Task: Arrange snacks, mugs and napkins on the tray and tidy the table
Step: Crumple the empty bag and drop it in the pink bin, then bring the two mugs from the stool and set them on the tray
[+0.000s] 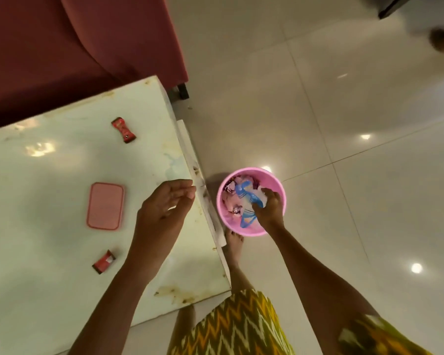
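A stained white worktop [62, 201] before a maroon sofa [75, 47] carries a pink lid [105, 206] and two red snack wrappers [123, 130]. The left hand [164, 206] hovers at its edge, fingers loose and empty. The right hand [268, 210] has its fingers gripping a blue-and-white wrapper [242, 193] inside the pink bin [251, 170] on the tiled floor [318, 98].

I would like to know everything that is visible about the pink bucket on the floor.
The pink bucket is round, looks like smooth plastic, and stands upright on the pale tiled floor. It is close beside the edge of the white table and just ahead of a bare foot. It holds crumpled wrappers. The right hand reaches inside and grips a blue and white wrapper.
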The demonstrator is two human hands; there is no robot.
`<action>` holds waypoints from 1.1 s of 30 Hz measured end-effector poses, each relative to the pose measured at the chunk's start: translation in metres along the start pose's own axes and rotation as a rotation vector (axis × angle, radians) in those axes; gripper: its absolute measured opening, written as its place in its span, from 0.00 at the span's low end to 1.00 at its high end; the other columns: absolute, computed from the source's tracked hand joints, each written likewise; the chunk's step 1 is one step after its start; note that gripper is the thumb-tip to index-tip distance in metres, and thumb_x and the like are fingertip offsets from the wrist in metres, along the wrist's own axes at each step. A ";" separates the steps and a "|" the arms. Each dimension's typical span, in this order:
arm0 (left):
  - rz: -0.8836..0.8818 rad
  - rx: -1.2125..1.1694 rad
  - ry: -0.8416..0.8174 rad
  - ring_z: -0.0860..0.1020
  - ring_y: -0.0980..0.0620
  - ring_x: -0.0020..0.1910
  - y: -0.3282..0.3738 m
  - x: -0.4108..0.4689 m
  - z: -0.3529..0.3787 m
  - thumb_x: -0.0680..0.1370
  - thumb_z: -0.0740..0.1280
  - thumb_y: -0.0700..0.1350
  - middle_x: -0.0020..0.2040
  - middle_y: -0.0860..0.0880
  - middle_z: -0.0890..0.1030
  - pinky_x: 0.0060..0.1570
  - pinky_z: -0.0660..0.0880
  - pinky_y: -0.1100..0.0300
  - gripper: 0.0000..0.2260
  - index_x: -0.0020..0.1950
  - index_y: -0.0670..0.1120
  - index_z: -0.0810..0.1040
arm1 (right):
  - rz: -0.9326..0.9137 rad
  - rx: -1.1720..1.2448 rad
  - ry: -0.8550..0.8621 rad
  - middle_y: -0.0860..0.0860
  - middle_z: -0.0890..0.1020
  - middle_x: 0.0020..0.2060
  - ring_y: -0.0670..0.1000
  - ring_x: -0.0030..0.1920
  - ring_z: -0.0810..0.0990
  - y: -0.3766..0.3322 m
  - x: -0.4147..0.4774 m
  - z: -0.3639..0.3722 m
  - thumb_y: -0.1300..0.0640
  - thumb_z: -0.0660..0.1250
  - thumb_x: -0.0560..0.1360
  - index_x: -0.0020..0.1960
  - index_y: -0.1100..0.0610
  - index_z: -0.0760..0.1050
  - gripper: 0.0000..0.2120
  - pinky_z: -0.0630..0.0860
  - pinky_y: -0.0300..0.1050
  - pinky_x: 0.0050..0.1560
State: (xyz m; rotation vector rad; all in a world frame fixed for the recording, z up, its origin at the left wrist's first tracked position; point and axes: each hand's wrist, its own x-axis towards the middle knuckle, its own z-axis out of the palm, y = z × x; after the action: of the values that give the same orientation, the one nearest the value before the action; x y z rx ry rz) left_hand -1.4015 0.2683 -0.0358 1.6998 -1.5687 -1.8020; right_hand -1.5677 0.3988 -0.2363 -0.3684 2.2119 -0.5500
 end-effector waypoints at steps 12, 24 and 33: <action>0.013 0.031 0.000 0.81 0.57 0.50 0.004 0.009 0.027 0.75 0.66 0.42 0.47 0.54 0.83 0.52 0.74 0.63 0.06 0.47 0.53 0.78 | -0.071 -0.178 -0.153 0.61 0.68 0.65 0.60 0.62 0.71 0.015 0.012 -0.011 0.61 0.75 0.66 0.69 0.63 0.61 0.36 0.71 0.52 0.59; 0.170 0.026 0.145 0.80 0.53 0.52 0.036 -0.060 -0.035 0.76 0.65 0.43 0.49 0.50 0.83 0.52 0.75 0.62 0.05 0.49 0.51 0.78 | -0.228 -0.129 -0.063 0.58 0.76 0.60 0.57 0.58 0.75 -0.061 -0.076 -0.038 0.65 0.67 0.72 0.65 0.63 0.68 0.22 0.67 0.39 0.56; 0.334 -0.051 0.216 0.79 0.57 0.49 0.039 -0.186 -0.149 0.76 0.65 0.43 0.49 0.53 0.83 0.42 0.72 0.76 0.06 0.48 0.53 0.78 | -0.461 -0.014 0.111 0.57 0.77 0.59 0.58 0.58 0.76 -0.138 -0.236 -0.048 0.63 0.66 0.73 0.63 0.59 0.71 0.18 0.74 0.54 0.61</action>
State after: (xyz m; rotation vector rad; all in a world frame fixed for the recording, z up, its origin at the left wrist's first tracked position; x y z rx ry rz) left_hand -1.2405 0.3114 0.1394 1.4501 -1.5863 -1.4326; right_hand -1.4447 0.3941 0.0125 -0.8855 2.2414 -0.8149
